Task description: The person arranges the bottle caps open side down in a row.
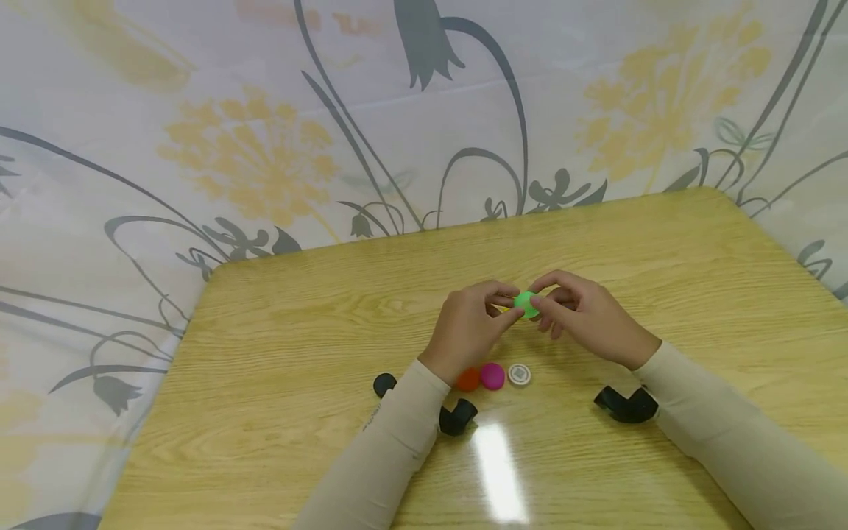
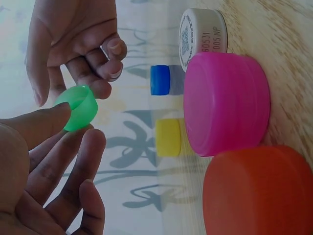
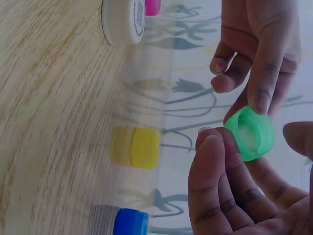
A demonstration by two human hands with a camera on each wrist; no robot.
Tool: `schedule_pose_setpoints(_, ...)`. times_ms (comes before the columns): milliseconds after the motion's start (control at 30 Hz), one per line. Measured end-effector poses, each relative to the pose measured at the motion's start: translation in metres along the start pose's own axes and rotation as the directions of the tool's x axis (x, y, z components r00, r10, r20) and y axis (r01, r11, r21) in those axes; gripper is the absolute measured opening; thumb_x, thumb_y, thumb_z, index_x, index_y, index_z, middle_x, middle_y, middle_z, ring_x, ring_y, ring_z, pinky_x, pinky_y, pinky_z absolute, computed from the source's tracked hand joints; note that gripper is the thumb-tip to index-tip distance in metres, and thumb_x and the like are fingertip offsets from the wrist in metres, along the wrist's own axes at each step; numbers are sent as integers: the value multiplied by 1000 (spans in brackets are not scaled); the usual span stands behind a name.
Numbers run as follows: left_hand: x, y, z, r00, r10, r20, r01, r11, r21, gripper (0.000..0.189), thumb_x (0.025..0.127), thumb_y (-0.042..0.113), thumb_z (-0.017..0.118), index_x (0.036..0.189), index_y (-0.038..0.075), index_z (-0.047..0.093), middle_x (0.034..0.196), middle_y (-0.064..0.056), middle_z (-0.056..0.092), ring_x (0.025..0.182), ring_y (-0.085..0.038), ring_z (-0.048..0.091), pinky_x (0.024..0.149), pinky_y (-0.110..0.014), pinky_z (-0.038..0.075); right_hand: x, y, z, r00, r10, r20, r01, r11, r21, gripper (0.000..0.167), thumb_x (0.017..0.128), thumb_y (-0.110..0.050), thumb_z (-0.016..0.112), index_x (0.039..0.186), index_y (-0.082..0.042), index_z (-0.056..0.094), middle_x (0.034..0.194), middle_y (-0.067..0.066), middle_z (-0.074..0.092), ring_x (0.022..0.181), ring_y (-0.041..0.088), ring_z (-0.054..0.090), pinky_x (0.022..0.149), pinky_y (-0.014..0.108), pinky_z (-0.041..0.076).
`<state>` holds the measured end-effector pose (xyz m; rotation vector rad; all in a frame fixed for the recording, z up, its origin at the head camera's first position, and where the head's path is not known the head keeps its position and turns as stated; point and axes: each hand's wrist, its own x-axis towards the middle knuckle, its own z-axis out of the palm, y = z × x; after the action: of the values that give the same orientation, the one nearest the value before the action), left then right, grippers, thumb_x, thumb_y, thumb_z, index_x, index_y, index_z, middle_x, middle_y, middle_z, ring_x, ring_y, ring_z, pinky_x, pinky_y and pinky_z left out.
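A green bottle cap (image 1: 526,304) is up between both hands, its hollow inside showing in the right wrist view. My left hand (image 1: 469,324) pinches it between thumb and forefinger, the other fingers loosely bent. From the other side my right hand (image 1: 592,318) reaches around the cap with relaxed, bent fingers. Its fingertips lie right at the cap's edge, while its thumb (image 3: 299,139) stands a little apart from it. Beyond the hands on the table are a yellow cap (image 3: 145,148) and a blue cap (image 3: 131,223), largely hidden in the head view.
Nearer on the wooden table (image 1: 298,324) sit an orange cap (image 1: 467,380), a magenta cap (image 1: 492,376) and a white printed cap (image 1: 520,375) in a row. A black round piece (image 1: 384,383) and black elbow-shaped pieces (image 1: 626,405) lie beside the forearms. Patterned cloth (image 1: 411,147) hangs behind.
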<state>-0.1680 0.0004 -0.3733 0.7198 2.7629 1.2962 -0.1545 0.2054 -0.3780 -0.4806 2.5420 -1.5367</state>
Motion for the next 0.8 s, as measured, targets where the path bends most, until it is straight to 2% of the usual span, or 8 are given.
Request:
schedule_pose_setpoints(133, 0, 2, -1, 1000, 23, 6, -23, 1000, -3, 22, 91, 23, 75, 111, 15, 74, 106, 3, 77, 81, -7, 70, 72, -14, 53, 0, 0, -1, 1000, 21, 0, -21, 1000, 20, 28, 104, -30, 54, 118, -6, 59, 92, 20, 72, 77, 29, 70, 70, 38, 59)
schedule_pose_setpoints(433, -2, 2, -2, 999, 27, 33, -28, 999, 37, 19, 92, 24, 74, 110, 16, 71, 106, 3, 76, 80, -8, 70, 72, -14, 53, 3, 2, -1, 1000, 21, 13, -21, 999, 34, 24, 101, -27, 60, 113, -6, 61, 94, 20, 72, 81, 29, 71, 71, 39, 59)
schedule_pose_setpoints(633, -3, 1, -2, 999, -7, 53, 4, 999, 43, 21, 93, 25, 73, 111, 17, 70, 102, 2, 77, 82, -8, 71, 71, -15, 53, 2, 1, -1, 1000, -3, 14, 3, 1000, 20, 22, 101, -25, 62, 113, -6, 60, 97, 21, 71, 83, 30, 70, 72, 38, 59)
schedule_pose_setpoints(800, -1, 2, -4, 997, -13, 74, 13, 1000, -1, 22, 94, 23, 72, 114, 15, 69, 107, 1, 76, 84, -9, 72, 73, -15, 54, 1, 0, -2, 1000, -15, -10, 15, 1000, -10, 24, 100, -25, 63, 115, -6, 60, 101, 17, 69, 86, 28, 69, 74, 36, 59)
